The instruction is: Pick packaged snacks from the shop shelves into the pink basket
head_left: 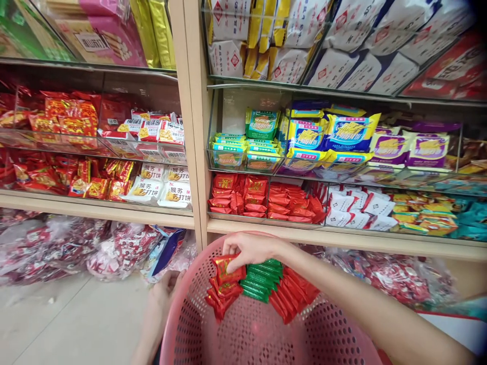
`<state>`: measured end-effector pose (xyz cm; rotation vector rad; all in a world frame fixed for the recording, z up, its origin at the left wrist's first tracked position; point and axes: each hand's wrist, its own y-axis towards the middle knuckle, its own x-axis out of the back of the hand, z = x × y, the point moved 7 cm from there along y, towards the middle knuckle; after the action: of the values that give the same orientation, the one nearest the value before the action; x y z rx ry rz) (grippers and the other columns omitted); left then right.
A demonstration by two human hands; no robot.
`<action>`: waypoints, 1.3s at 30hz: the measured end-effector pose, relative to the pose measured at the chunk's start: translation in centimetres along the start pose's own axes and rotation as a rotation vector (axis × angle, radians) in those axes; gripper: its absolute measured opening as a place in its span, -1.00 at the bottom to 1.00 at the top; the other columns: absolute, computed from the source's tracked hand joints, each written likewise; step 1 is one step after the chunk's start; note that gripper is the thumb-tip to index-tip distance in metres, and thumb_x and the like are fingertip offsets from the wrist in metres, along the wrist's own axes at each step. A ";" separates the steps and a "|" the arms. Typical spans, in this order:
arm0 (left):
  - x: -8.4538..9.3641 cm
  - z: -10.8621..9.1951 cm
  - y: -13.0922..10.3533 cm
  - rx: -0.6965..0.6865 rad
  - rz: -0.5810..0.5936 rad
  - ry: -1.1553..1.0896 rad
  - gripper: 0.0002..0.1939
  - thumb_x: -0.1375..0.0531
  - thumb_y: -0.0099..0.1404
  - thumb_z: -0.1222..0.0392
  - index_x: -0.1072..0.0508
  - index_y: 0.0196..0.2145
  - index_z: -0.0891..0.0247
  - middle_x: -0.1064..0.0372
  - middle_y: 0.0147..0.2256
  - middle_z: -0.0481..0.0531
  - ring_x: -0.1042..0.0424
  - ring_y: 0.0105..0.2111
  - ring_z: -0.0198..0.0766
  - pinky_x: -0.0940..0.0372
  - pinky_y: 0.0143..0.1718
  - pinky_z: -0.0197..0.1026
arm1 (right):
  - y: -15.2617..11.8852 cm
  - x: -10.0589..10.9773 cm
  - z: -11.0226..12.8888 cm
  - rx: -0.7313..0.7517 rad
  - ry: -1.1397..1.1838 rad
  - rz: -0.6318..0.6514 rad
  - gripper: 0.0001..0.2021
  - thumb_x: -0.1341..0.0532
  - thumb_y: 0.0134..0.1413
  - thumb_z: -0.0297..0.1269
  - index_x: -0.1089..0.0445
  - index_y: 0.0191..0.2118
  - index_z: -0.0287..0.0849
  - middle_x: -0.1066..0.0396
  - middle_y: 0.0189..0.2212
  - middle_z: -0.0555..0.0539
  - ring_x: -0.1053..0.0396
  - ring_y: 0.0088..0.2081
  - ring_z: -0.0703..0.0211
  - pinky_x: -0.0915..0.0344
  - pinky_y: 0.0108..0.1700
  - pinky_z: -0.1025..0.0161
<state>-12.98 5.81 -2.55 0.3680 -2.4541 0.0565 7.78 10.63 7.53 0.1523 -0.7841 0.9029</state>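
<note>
Wooden shelving [192, 126] fills the background, its pale upright post parting two bays of clear-fronted bins. White packs [342, 71] crowd the top right bay; below them, on the middle shelf, green packs [262, 123] sit near the post, with yellow-and-blue packs [352, 133] and purple packs [428, 148] farther right. Along the right bay's lowest shelf, shiny red packs [256, 195] lie nearest the post, with white-and-red packs [355, 208] beyond them. At the left bay's lower right corner, white biscuit packs [160, 187] stand in two short stacks. Beneath the shelves, filled plastic bags [124, 248] rest on a pale tiled floor [64, 324] crossed by a dark seam.

Close to the post's foot stands a pink basket [192, 304] with perforated walls. Against its far wall are three groups of wrapped packets: red packets [222, 294] on the left, green packets [262, 280] in the middle and a slanting red row [292, 296] on the right. Smooth pink base shows toward the near rim.

Reaching over the far right rim, the right hand [247, 251] pinches the top of the left red packets, thumb on the wrapper. Outside the basket, the left hand [165, 291] is at the left rim; its fingers are partly hidden, so I cannot tell whether it grips.
</note>
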 end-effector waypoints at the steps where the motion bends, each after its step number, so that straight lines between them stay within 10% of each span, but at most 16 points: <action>1: 0.0 0.0 0.0 0.002 0.002 -0.007 -0.74 -0.09 0.10 -0.03 -0.41 -0.46 0.21 -0.48 -0.56 0.00 -0.44 -0.49 -0.19 -0.26 -0.50 -0.28 | 0.6 -1.0 -0.5 -0.031 -0.015 0.080 -0.72 -0.39 -0.19 -0.24 -0.35 -0.36 -0.24 -0.30 -0.47 0.11 -0.20 -0.45 0.35 -0.12 -0.41 0.39; 7: -0.1 0.2 0.1 0.017 0.004 -0.028 -0.71 -0.08 0.12 -0.06 -0.40 -0.46 0.22 -0.49 -0.55 0.02 -0.45 -0.47 -0.17 -0.26 -0.49 -0.27 | 3.0 -4.1 -2.6 -0.147 -0.106 0.343 -0.63 -0.41 -0.24 -0.14 -0.37 -0.30 -0.23 -0.30 -0.50 0.13 -0.19 -0.50 0.39 -0.09 -0.49 0.41; 24: 0.1 -0.4 -0.2 0.036 0.012 -0.073 -0.77 -0.12 0.06 0.00 -0.40 -0.48 0.22 -0.47 -0.57 0.00 -0.43 -0.52 -0.20 -0.24 -0.51 -0.28 | 3.0 -4.9 -2.1 -0.050 -0.454 0.344 -0.32 -0.30 -0.11 -0.01 -0.25 0.13 -0.25 -0.32 0.06 -0.24 -0.32 0.00 -0.03 -0.25 -0.08 0.20; 29: 0.3 -0.5 -0.3 0.022 0.003 -0.063 -0.75 -0.12 0.06 -0.02 -0.41 -0.50 0.22 -0.46 -0.59 -0.02 -0.42 -0.53 -0.21 -0.24 -0.52 -0.29 | 1.4 -6.1 -1.8 -0.049 -0.616 0.198 -0.05 -0.38 -0.30 0.00 -0.04 0.23 -0.25 -0.23 0.09 -0.34 -0.22 0.07 -0.21 -0.13 0.05 -0.04; 39: 2.4 -1.3 -0.8 0.055 -0.172 -0.359 -0.44 -0.20 -0.02 -0.19 -0.36 -0.19 0.30 -0.45 -0.18 0.21 -0.46 -0.21 -0.07 -0.39 -0.27 -0.14 | 0.7 -8.4 -2.3 0.190 -0.713 0.004 -0.38 -0.29 -0.08 -0.17 -0.13 0.12 -0.22 -0.30 -0.08 -0.21 -0.23 -0.04 -0.03 -0.03 0.08 -0.05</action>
<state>-13.77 4.66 -0.12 0.6614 -2.7657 -0.0168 5.49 6.65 0.16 0.6650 -1.3538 0.9313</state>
